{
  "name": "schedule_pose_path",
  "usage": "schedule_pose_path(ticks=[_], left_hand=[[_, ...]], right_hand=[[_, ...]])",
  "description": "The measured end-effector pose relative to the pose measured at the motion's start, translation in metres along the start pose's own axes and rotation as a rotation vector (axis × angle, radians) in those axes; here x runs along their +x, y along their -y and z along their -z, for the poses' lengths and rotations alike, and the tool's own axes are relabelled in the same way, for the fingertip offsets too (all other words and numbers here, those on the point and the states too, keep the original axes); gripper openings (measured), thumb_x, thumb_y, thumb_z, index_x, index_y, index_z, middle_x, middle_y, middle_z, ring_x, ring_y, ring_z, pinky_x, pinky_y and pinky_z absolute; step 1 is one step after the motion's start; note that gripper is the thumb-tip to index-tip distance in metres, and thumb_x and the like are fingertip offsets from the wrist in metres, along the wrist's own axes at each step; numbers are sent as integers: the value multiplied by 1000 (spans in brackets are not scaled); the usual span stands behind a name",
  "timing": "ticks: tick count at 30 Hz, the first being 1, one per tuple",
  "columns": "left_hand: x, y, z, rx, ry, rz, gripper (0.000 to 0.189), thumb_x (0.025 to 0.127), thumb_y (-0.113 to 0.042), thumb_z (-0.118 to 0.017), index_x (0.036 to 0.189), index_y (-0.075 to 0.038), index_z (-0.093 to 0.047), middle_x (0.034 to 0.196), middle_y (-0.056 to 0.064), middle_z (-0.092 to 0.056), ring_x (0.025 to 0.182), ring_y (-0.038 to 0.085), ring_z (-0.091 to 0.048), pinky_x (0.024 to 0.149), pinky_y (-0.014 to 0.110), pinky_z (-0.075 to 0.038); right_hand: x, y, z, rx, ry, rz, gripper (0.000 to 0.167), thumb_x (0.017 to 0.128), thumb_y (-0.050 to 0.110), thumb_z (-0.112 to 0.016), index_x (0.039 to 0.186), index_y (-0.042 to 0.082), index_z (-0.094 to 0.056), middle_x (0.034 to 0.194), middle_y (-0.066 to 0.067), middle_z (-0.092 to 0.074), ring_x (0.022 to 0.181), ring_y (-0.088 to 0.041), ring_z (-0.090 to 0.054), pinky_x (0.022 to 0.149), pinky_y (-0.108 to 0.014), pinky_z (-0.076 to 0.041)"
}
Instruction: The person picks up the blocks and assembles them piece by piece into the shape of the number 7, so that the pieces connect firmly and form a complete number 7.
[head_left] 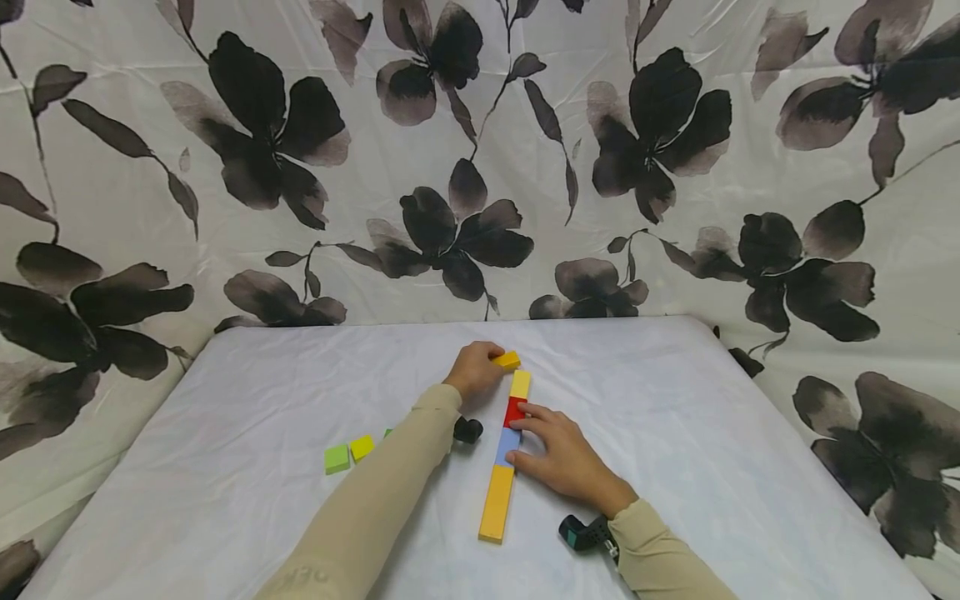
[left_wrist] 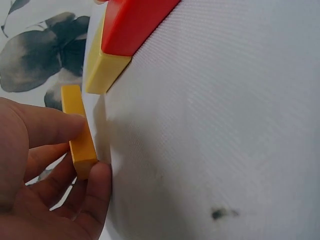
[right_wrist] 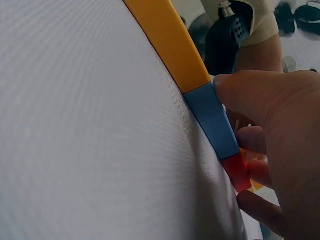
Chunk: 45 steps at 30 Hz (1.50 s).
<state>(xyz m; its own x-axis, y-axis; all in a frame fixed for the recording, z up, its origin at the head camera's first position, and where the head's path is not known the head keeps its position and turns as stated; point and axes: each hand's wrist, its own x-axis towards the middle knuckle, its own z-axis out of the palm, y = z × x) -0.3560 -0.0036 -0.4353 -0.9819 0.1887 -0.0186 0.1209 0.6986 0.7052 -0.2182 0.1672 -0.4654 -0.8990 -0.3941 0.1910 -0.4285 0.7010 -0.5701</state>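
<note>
A row of blocks runs away from me on the white table: a long orange block [head_left: 497, 505] nearest, then a blue block [head_left: 507, 447], a red block [head_left: 514, 412] and a pale yellow block [head_left: 521, 383]. My left hand [head_left: 476, 370] pinches a small orange block [left_wrist: 80, 132] between thumb and fingers, just beyond the row's far end and apart from it. My right hand [head_left: 562, 454] lies along the row's right side. Its thumb touches the blue block near the joint with the long orange one, and its fingertips reach the red block.
Left of my left forearm lie a light green block [head_left: 337, 459] and a yellow block [head_left: 362, 447], with a bit of another green block [head_left: 387, 432] behind the sleeve. Black wrist cameras sit at both wrists. A floral cloth [head_left: 450, 167] hangs behind the table [head_left: 637, 367].
</note>
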Motion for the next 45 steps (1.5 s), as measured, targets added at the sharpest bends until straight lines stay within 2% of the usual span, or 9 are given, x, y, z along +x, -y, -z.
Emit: schedule_pose_path(ticks=[4, 14, 21, 30, 45], left_hand=[[0, -3, 0, 12, 4, 17, 36, 95, -12, -67, 130, -2, -65, 129, 12, -63, 114, 27, -56, 107, 40, -43], [5, -5, -1, 55, 7, -2, 36, 93, -7, -66, 128, -1, -67, 125, 13, -65, 110, 27, -56, 106, 39, -44], [7, -4, -3, 104, 15, 2, 35, 93, -8, -68, 127, -3, -68, 125, 11, -64, 109, 27, -55, 106, 40, -44], [10, -7, -8, 102, 19, -10, 31, 93, -10, -70, 123, -3, -70, 122, 10, -66, 108, 26, -57, 105, 39, -44], [11, -9, -10, 114, 39, -2, 35, 93, -6, -67, 128, -5, -68, 125, 10, -66, 109, 25, -56, 107, 38, -43]], right_hand=[[0, 0, 1, 4, -1, 13, 46, 90, 42, -73, 130, 19, -68, 151, -1, -46, 136, -29, -42, 110, -55, -31], [0, -4, 0, -9, -11, 35, 47, 90, 43, -73, 130, 18, -67, 150, -3, -47, 136, -29, -43, 110, -56, -31], [0, -2, 0, -7, 4, 18, 47, 90, 42, -73, 131, 19, -67, 151, -3, -47, 137, -28, -42, 111, -55, -31], [0, -1, 2, -8, -3, 19, 48, 90, 41, -74, 131, 17, -67, 151, -3, -47, 136, -28, -43, 110, -55, -31], [0, 2, 3, 5, 7, -9, 46, 90, 39, -74, 131, 19, -67, 150, -3, -47, 136, -29, -42, 111, -54, -32]])
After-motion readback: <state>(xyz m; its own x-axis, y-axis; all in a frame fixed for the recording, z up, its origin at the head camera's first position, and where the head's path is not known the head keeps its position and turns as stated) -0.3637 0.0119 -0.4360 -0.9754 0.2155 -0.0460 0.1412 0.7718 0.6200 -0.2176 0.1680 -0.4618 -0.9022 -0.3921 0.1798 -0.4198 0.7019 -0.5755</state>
